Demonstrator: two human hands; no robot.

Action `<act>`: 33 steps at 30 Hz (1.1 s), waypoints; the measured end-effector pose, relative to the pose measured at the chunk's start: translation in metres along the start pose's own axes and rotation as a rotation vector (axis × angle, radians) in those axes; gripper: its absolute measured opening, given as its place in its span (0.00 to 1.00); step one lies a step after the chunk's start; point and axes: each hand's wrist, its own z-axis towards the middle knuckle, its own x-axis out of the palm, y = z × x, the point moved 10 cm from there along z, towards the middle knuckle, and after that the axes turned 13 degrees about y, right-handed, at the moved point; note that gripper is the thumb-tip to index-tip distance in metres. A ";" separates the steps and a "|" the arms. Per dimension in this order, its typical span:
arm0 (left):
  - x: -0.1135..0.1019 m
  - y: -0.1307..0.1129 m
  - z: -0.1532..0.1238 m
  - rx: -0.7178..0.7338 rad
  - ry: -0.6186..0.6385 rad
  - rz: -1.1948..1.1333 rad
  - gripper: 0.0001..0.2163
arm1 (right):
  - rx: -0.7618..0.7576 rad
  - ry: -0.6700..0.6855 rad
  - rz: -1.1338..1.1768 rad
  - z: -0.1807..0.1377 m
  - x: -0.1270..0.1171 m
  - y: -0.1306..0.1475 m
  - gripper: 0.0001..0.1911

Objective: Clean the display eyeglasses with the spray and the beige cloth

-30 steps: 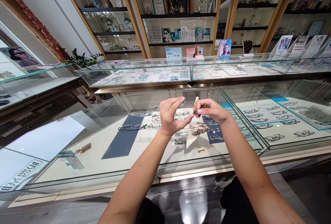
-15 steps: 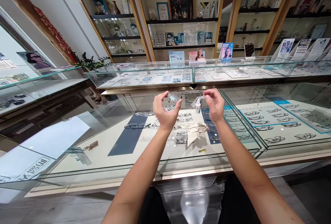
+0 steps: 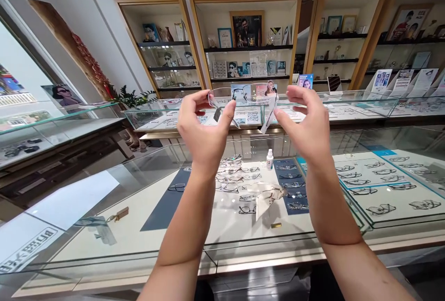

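A pair of thin-rimmed clear eyeglasses (image 3: 255, 101) is held up in front of me, above the glass counter. My left hand (image 3: 205, 127) grips its left side, the thumb in front and the fingers curled behind. A whitish tag or strip (image 3: 269, 115) hangs at the right end of the glasses. My right hand (image 3: 308, 122) is beside that end, thumb and fingers apart, the thumb tip close to the strip; whether it touches is unclear. Below on the counter are a beige cloth (image 3: 267, 199) and a small white bottle (image 3: 270, 159).
Rows of spectacle frames (image 3: 292, 185) lie in the glass display counter (image 3: 139, 254). A brown tag-like block (image 3: 121, 214) is at the left and a small yellow piece (image 3: 276, 225) near the front. Behind run another glass case (image 3: 194, 127) and wall shelves (image 3: 248, 49).
Both hands and the eyeglasses have come up and closer to my head, as the view tilts upward. My right hand's fingers have parted from their pinch at the right end.
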 end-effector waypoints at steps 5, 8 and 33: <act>-0.008 0.002 0.000 -0.046 -0.007 -0.061 0.22 | 0.145 0.149 -0.063 0.000 0.019 -0.016 0.16; -0.007 0.009 0.000 -0.062 0.006 -0.078 0.21 | 0.100 0.152 -0.033 0.003 0.027 -0.019 0.09; -0.006 -0.013 -0.005 0.086 -0.008 0.079 0.21 | -0.033 -0.041 0.321 0.009 0.024 -0.025 0.19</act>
